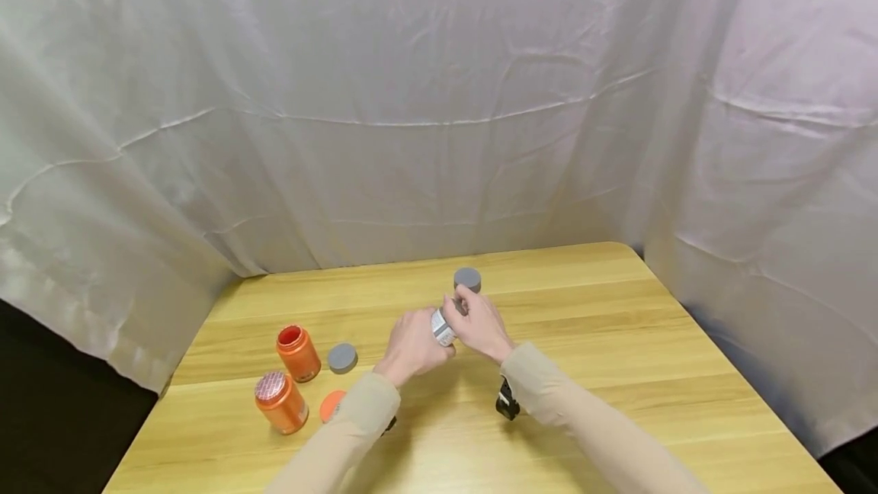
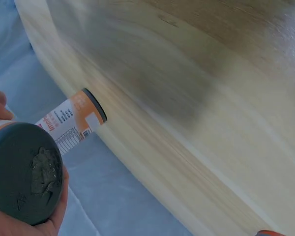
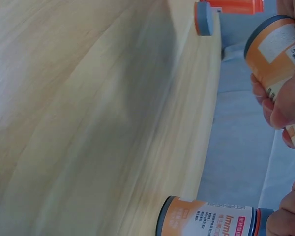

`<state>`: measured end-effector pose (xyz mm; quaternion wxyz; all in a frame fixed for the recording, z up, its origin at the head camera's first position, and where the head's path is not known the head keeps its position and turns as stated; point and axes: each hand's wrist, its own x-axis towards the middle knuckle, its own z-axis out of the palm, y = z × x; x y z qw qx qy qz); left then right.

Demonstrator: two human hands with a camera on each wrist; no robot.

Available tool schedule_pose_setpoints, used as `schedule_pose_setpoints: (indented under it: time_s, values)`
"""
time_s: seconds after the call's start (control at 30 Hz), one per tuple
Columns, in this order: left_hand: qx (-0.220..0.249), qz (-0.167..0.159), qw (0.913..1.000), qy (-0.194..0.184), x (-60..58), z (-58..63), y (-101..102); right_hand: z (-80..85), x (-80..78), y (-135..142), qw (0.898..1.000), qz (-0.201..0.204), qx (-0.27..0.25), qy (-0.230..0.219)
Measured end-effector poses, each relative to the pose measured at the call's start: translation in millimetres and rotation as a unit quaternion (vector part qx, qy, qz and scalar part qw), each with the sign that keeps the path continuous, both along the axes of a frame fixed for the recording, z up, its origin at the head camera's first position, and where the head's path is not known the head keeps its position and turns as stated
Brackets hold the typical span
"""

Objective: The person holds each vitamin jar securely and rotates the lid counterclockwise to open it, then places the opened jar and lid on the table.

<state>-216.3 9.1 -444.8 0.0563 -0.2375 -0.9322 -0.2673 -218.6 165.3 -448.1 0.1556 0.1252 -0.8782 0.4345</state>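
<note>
My left hand (image 1: 414,343) grips a supplement jar (image 1: 443,328) with an orange and white label, tilted above the table. The dark base of that jar faces the camera in the left wrist view. At its upper end, the curled thumb and fingers of my right hand (image 1: 483,326) hold the grey lid (image 1: 461,306), mostly hidden by them. Just beyond the right hand stands a second jar (image 3: 206,216) of the same label; its grey top (image 1: 467,278) shows in the head view.
On the left of the wooden table (image 1: 617,357) stand an uncapped orange jar (image 1: 300,357) and another orange jar (image 1: 284,408) with a patterned seal on its mouth. Nearby lie a loose grey lid (image 1: 342,357) and an orange disc (image 1: 331,405), partly behind my left sleeve. Curtains (image 1: 439,174) surround the table.
</note>
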Motion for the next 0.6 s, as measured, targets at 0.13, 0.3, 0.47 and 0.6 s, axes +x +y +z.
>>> schedule_pose_setpoints:
  time_s: [0.13,0.3,0.47,0.6]
  values:
    - [0.001,-0.014,0.9999,-0.008,-2.2,-0.3,-2,-4.2,-1.8,2,0.999,0.014,0.028,0.039]
    - [0.016,-0.039,0.9985,-0.035,-4.1,0.7,-6,-6.2,-1.6,4,0.995,0.034,0.05,0.074]
    - [0.047,-0.062,0.9947,-0.068,-4.3,3.9,-9,-4.9,-1.1,5,0.993,0.051,0.066,0.085]
    - [0.06,-0.072,0.992,-0.085,-5.0,3.4,-11,-4.0,-0.6,7,0.989,0.066,0.087,0.095]
